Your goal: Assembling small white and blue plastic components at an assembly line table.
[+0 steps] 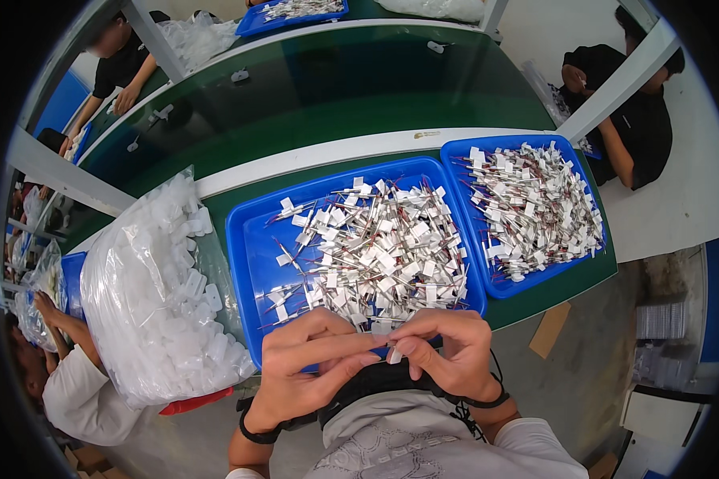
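Both hands meet over the near edge of a blue tray (252,307). Between thumb and index finger, my right hand (453,355) pinches a small white-tabbed part (395,356); the fingers cover most of it. My left hand (311,369) is closed, its index finger and thumb brought up against the same spot, and whatever lies between those fingertips is too small to make out. Heaped in the tray are many thin metal-bodied parts with white tabs and dark red wires (383,255).
A second blue tray (478,275) of similar parts adjoins on the right. At left lies a clear bag (128,271) of translucent white plastic pieces. Beyond a white rail runs a dark green belt (319,96) carrying a few spaced pieces. Co-workers sit left and right; white posts (619,80) frame the bench.
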`<state>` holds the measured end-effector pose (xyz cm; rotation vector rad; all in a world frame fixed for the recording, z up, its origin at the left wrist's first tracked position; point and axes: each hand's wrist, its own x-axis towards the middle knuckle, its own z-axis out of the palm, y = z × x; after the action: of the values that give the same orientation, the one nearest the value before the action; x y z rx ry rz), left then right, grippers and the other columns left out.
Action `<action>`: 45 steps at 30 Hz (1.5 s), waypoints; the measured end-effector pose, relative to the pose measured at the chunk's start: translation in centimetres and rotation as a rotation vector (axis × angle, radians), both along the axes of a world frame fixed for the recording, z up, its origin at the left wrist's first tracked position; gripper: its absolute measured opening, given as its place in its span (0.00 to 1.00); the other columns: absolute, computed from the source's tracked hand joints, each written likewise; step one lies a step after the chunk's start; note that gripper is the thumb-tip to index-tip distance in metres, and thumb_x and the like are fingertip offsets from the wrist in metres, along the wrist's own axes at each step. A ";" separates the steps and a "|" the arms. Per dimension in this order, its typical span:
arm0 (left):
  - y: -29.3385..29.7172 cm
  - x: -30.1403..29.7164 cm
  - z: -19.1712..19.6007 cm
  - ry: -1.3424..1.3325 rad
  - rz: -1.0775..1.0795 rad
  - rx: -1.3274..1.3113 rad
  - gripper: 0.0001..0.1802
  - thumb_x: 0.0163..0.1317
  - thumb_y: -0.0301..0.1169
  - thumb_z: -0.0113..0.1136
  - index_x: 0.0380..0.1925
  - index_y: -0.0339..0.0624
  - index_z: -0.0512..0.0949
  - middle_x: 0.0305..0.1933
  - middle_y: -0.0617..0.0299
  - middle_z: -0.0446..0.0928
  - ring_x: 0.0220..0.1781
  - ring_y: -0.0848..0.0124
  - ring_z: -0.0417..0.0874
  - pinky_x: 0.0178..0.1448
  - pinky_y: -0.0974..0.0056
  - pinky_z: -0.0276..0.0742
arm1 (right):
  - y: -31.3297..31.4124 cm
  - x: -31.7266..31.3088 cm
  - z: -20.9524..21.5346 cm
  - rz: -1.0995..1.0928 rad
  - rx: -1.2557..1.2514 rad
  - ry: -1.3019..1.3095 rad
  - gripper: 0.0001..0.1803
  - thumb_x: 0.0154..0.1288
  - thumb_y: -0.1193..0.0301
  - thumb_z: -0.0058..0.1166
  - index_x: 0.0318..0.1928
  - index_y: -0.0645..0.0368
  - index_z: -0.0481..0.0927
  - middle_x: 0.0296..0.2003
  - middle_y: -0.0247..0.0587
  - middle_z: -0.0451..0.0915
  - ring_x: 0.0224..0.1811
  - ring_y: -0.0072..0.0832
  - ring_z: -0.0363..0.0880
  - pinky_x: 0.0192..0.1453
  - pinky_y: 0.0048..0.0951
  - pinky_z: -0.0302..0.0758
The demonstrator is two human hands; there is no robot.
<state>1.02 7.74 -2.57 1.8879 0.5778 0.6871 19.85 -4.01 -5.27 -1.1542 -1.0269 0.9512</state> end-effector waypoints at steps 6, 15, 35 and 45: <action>-0.1 0.2 0.0 -0.041 0.079 0.078 0.12 0.47 0.21 0.79 0.35 0.40 0.92 0.29 0.60 0.82 0.31 0.72 0.81 0.34 0.68 0.74 | 0.1 -0.1 0.2 -0.017 0.000 -0.044 0.06 0.71 0.78 0.63 0.45 0.67 0.88 0.32 0.42 0.88 0.21 0.19 0.82 0.23 0.20 0.72; 0.3 -0.2 -0.5 -0.099 0.045 0.078 0.08 0.46 0.22 0.78 0.30 0.40 0.91 0.30 0.60 0.82 0.32 0.71 0.82 0.35 0.68 0.74 | 0.4 0.0 -0.1 0.000 0.071 -0.157 0.05 0.69 0.79 0.65 0.43 0.65 0.89 0.30 0.41 0.88 0.20 0.20 0.82 0.23 0.21 0.72; -0.6 -1.2 -0.1 -0.179 0.180 -0.517 0.19 0.70 0.17 0.59 0.59 0.20 0.75 0.45 0.46 0.83 0.41 0.55 0.92 0.34 0.66 0.91 | -0.5 0.7 0.4 -0.160 -0.019 -0.135 0.06 0.68 0.81 0.63 0.43 0.67 0.89 0.33 0.44 0.88 0.21 0.20 0.83 0.24 0.20 0.75; -0.8 -1.3 -0.6 -0.107 0.222 -0.125 0.18 0.60 0.15 0.67 0.52 0.27 0.85 0.46 0.47 0.87 0.37 0.65 0.92 0.35 0.70 0.86 | 0.7 0.1 1.6 -0.118 0.198 -0.463 0.08 0.61 0.81 0.69 0.42 0.67 0.89 0.28 0.46 0.87 0.24 0.31 0.86 0.29 0.27 0.78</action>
<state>-0.26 6.95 -3.18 1.6751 0.7514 0.8696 19.94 -3.31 -3.62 -1.2796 -1.3711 0.4821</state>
